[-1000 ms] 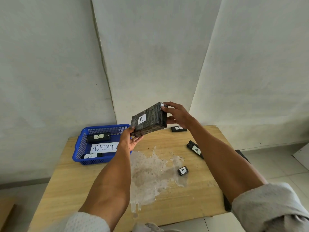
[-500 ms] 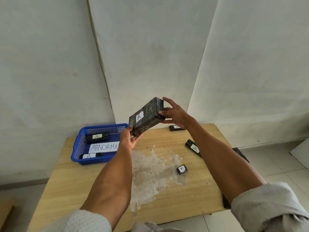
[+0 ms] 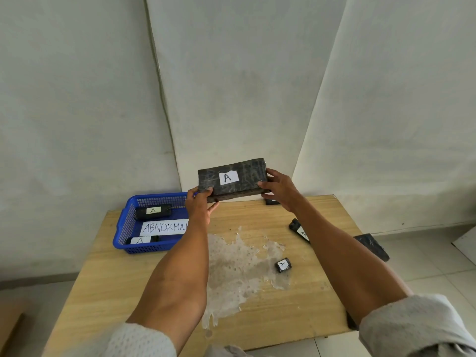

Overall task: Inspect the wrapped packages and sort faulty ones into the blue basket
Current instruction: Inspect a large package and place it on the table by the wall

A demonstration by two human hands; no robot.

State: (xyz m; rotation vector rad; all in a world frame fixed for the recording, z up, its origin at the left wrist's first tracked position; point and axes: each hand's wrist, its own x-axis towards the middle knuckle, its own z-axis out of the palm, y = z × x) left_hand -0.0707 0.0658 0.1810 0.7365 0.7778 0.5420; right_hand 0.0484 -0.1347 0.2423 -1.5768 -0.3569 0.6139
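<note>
Two bare forearms reach out from pale sleeves over a wooden table [image 3: 123, 292], across a pale, blotchy stain [image 3: 231, 269] at its middle. A small wrapped package [image 3: 283, 265] marked "A" lies at the stain's right edge. A longer package [image 3: 300, 230] lies farther right, partly behind the right forearm, and another dark package [image 3: 371, 246] sits at the table's right side.

At the far left stands the blue basket [image 3: 121, 228], with a paper label [image 3: 164, 227] reading "ABNORMAL" and two labelled packages [image 3: 153, 212] already inside.

Above the table's far edge, clear of everything, both hands hold up a large flat package [image 3: 231, 179] with its "A" face turned toward the camera. The left hand [image 3: 199, 207] pinches the lower left corner, thumb on the face and fingers beneath. The right hand [image 3: 279, 189] curls round the right end. One more package [image 3: 270, 201] lies on the table just behind the right hand, before the plain white wall [image 3: 231, 73].

The step in hand appears to be inspection of this package. No fault shows on the visible face. The next move likely calls for turning it to check the hidden sides, then either carrying it left to the basket or setting it down.
</note>
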